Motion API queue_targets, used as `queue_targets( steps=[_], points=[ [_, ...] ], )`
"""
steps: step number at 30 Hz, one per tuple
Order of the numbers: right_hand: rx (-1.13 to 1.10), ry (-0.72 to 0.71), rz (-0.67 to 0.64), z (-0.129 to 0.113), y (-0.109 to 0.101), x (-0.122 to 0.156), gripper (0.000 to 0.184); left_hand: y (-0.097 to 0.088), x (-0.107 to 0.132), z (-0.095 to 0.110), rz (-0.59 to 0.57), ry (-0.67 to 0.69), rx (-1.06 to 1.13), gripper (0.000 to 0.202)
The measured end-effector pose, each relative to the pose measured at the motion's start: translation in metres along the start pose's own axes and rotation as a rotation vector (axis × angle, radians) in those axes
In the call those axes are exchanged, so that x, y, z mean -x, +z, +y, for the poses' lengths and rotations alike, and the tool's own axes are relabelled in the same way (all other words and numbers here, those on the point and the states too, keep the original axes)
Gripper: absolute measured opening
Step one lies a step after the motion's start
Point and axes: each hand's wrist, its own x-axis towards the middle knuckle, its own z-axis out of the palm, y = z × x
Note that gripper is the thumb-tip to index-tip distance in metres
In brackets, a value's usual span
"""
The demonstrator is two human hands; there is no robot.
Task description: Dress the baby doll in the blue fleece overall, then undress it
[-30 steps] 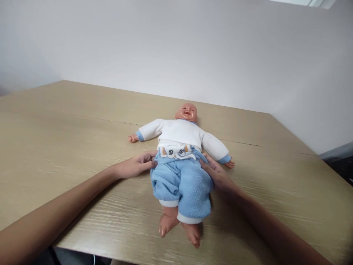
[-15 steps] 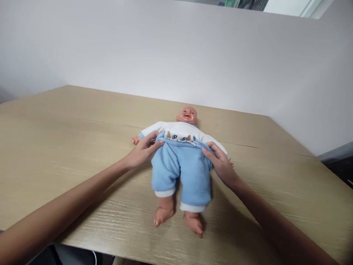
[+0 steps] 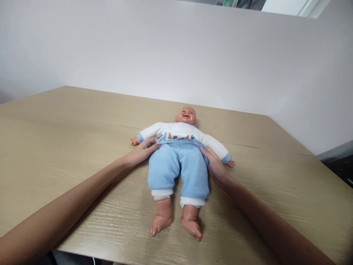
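A baby doll (image 3: 186,115) lies on its back on the wooden table, head away from me and bare feet towards me. It wears a white top (image 3: 179,129) with blue cuffs and light blue fleece pants (image 3: 193,176) with white leg bands. My left hand (image 3: 145,150) pinches the waistband at the left hip, its fingertips partly hidden by the cloth. At the opposite hip my right hand (image 3: 216,163) grips the pants' edge, thumb on top. Between the hands the waistband crosses the belly and covers part of the animal face printed on the top.
The pale wood table (image 3: 82,147) spreads out around the doll, with thin seams across it. A white wall (image 3: 165,55) rises behind its far edge. Dark items show beyond the right edge and below the front edge.
Both hands have lowered slightly with the waistband, which lies flatter and hides more of the printed face. The pant legs have ridden up, showing more of the doll's lower legs.
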Motion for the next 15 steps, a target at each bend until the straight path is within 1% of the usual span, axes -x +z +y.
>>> queue_targets(
  steps=[2,4,7,9,11,13,15],
  points=[
    [-0.13,0.035,-0.042,-0.002,0.003,0.002,0.045,0.005,0.001,0.0,-0.02,-0.068,0.187,0.044],
    [-0.218,0.054,-0.096,-0.004,0.006,0.002,0.044,0.012,0.0,0.0,-0.033,-0.099,0.333,0.046],
    [-0.231,0.058,-0.14,-0.007,0.004,0.0,0.04,0.016,-0.001,0.002,-0.016,-0.09,0.388,0.044],
    [-0.159,0.04,-0.165,-0.01,-0.004,-0.001,0.037,0.014,-0.001,0.005,-0.006,-0.087,0.359,0.042],
    [0.02,-0.009,-0.23,-0.014,-0.015,0.0,0.033,0.005,0.001,0.01,-0.024,-0.056,0.251,0.038],
    [0.199,-0.056,-0.328,-0.019,-0.029,0.004,0.03,-0.007,0.005,0.016,-0.093,0.005,0.078,0.033],
    [0.29,-0.066,-0.42,-0.022,-0.039,0.009,0.032,-0.02,0.008,0.022,-0.188,0.058,-0.095,0.03]
  ],
)
